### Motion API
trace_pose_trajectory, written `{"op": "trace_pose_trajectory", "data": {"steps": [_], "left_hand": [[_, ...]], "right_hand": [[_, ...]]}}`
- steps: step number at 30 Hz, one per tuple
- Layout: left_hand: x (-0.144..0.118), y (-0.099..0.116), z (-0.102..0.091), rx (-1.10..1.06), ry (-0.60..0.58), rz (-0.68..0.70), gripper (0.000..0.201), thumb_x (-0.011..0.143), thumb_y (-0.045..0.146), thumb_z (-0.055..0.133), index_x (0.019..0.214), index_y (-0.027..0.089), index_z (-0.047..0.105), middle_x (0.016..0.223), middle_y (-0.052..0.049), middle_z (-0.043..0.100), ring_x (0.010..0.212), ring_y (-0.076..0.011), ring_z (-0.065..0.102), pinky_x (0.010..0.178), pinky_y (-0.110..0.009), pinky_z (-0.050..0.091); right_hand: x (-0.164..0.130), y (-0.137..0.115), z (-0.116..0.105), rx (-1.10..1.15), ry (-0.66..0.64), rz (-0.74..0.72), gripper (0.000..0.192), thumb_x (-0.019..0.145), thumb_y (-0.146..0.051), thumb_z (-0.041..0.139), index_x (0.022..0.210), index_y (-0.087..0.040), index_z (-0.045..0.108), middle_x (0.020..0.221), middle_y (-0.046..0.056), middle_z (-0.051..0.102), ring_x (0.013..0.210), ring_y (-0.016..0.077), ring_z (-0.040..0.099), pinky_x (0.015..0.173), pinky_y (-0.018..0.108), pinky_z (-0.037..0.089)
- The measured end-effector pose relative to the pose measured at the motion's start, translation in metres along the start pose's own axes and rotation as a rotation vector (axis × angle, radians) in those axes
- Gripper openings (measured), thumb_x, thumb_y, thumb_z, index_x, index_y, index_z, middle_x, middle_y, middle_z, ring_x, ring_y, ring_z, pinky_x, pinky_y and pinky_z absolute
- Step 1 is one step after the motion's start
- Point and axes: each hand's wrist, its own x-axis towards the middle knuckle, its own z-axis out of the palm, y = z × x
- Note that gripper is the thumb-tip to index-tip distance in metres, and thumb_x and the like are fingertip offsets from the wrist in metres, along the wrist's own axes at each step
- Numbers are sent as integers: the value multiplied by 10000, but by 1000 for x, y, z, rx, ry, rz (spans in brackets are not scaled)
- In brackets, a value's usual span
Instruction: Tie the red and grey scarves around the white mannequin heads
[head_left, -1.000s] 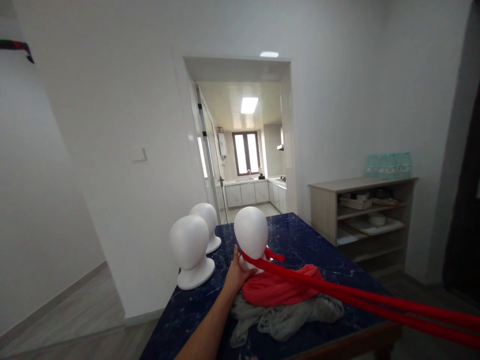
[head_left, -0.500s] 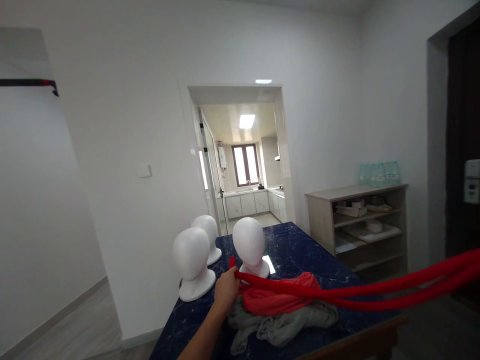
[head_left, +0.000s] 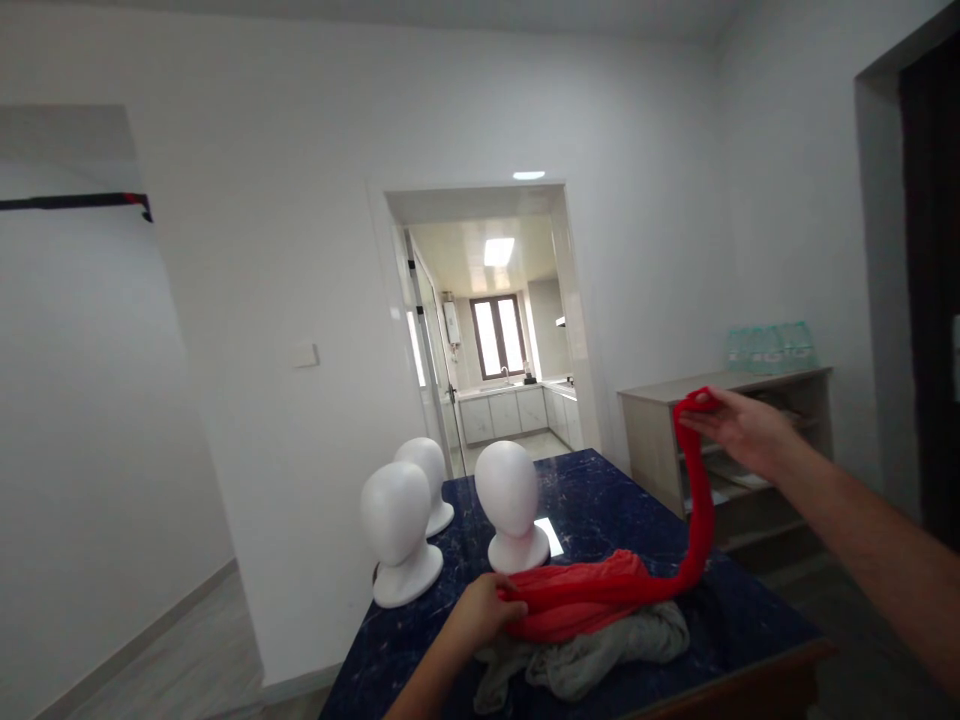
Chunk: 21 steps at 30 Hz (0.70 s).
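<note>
Left hand (head_left: 484,612) low, closed on scarf (head_left: 600,600) over table (head_left: 600,500); right hand (head_left: 739,428) raised, pinching its end.

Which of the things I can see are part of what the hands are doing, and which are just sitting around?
In hand:
red scarf, gripped at one end by the left hand on the table and at the other by the raised right hand.

Lying about:
grey cloth under the scarf
three white foam heads
blue table
wooden shelf

Two bare forearms, no sleeves, bare grips, no gloves
</note>
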Motion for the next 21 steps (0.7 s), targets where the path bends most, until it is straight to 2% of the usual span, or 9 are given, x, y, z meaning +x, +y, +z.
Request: {"op": "trace_pose_trajectory", "data": {"steps": [2,5,8,11,14,16,18,20,21], "left_hand": [[13,-16,-9,-94,43,-54,336,849,405,684,1083,176,753,787,-39,755,686,-216,702,580,-276,451],[33,-41,-18,-160,204,-113,448,898,425,639,1227,123,677,837,-57,746,736,-213,714,633,-283,499],[51,-57,-17,-156,311,-139,673,837,435,723,1392,95,553,1059,-113,751,940,-244,740,790,-312,559],[64,-61,-12,-181,353,-83,863,732,381,824,1463,80,480,1345,-213,665,1222,-307,677,1003,-369,536],[77,-54,-6,-289,343,-20,1045,650,329,896,1524,51,394,1532,-303,505,1436,-359,520,1169,-402,420],[85,-45,-2,-379,332,-22,1179,600,332,938,1562,43,320,1595,-337,407,1500,-385,431,1220,-431,352],[92,-34,1,-472,348,-18,1293,529,335,981,1580,52,282,1624,-349,346,1530,-416,367,1248,-475,298],[96,-22,6,-548,376,-10,1354,461,335,1011,1580,78,293,1632,-339,341,1532,-436,353,1256,-508,272],[98,-16,9,-587,383,9,1361,440,331,1020,1575,89,309,1626,-332,357,1522,-438,369,1254,-517,273]], "right_hand": [[-28,-8,61,426,-203,111,310,1047,-350,523,958,-99,682,985,173,753,850,200,749,848,369,589],[-89,-6,156,540,-504,188,291,897,-471,718,900,-181,693,871,56,737,789,197,710,779,344,600],[-167,23,238,334,-698,148,245,902,-426,668,837,-191,693,768,25,706,720,187,655,691,304,544],[-241,68,284,-58,-807,42,109,828,-304,696,873,-206,713,883,64,743,850,267,689,782,365,534],[-281,96,287,-215,-845,-154,380,769,-233,725,1149,-226,740,1250,128,720,1205,359,628,1100,466,448],[-283,93,265,-178,-838,-213,509,830,-238,681,1339,-250,676,1420,112,647,1339,334,561,1200,454,371],[-270,75,223,-137,-765,-213,437,935,-283,596,1367,-257,661,1426,93,646,1324,292,581,1168,422,417],[-252,51,167,-109,-635,-169,273,1016,-365,529,1133,-241,742,1176,71,741,1113,250,674,1002,364,522],[-245,40,135,-102,-583,-135,303,1038,-420,508,1010,-232,745,1017,53,750,962,225,693,874,328,550]]}}
